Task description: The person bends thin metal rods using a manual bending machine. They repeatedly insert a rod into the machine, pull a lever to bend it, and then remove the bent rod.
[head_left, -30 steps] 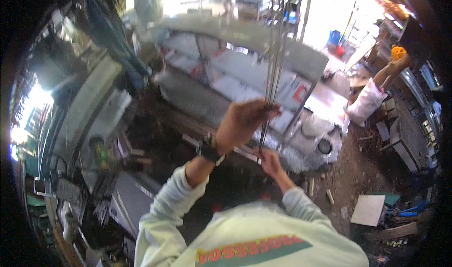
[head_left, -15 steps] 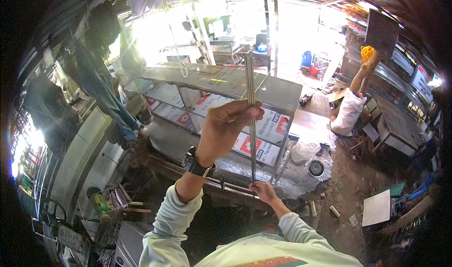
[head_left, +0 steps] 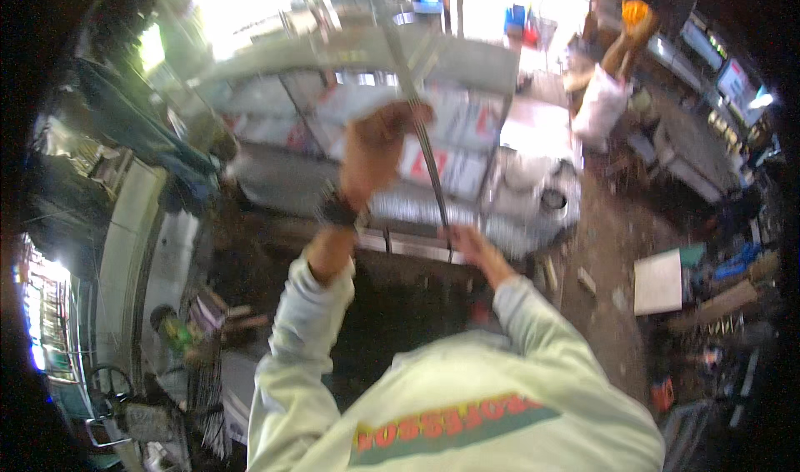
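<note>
My left hand (head_left: 379,143), with a dark watch (head_left: 339,209) on its wrist, is closed round the middle of a long, thin metal bar (head_left: 431,165). Lengthwise lines run along the bar; I cannot tell whether it is one piece or a bundle. Lower down, my right hand (head_left: 473,249) pinches the bar near its bottom end. The bar slants, its top leaning left and away. Motion blurs both hands. Behind them stands a wide metal cabinet frame (head_left: 467,59) with panels (head_left: 454,168) covered in printed film, some with red patches.
Cloths (head_left: 150,134) hang at the left. To the right are a white sack (head_left: 602,109), a round metal part (head_left: 552,197) on a silvery sheet, and a pale board (head_left: 658,282) on the dirt floor. Wood scraps (head_left: 587,280) lie near it.
The bar has gone from nearly upright to leaning left at its top. Both hands keep hold of it. My view has tipped downward, so the scene sits higher and more of my shirt shows.
</note>
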